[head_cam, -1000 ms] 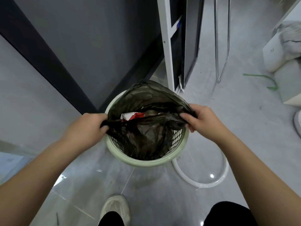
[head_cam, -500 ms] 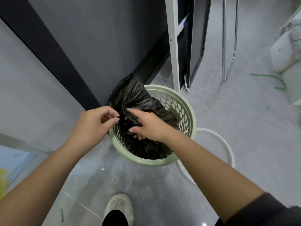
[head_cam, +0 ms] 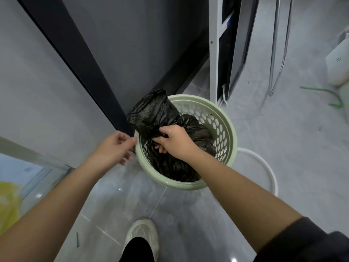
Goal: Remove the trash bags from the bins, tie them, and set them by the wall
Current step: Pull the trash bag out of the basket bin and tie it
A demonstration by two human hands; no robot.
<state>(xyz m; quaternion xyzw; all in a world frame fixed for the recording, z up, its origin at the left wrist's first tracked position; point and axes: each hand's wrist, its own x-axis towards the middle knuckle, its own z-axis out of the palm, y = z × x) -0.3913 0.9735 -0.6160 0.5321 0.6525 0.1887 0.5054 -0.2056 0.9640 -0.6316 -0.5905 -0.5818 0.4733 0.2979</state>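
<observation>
- Pale green perforated bin (head_cam: 225,127) stands on the grey tiled floor (head_cam: 283,138), close against the dark wall panel (head_cam: 132,44)
- Black trash bag (head_cam: 151,110) sits inside the bin, its gathered top sticking up above the far-left rim
- Right hand (head_cam: 175,141) reaches into the bin, fingers clenched on a fold of the bag
- Left hand (head_cam: 115,148) at the bin's left rim, fingertips pinched together; whether they grip anything cannot be told
- White ring (head_cam: 264,167) lies on the floor beside the bin
- White shoe (head_cam: 142,231) below

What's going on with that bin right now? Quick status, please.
Right hand gripping black trash bag, bag inside green bin. Left hand pinched at the rim. Nothing blocking.
</observation>
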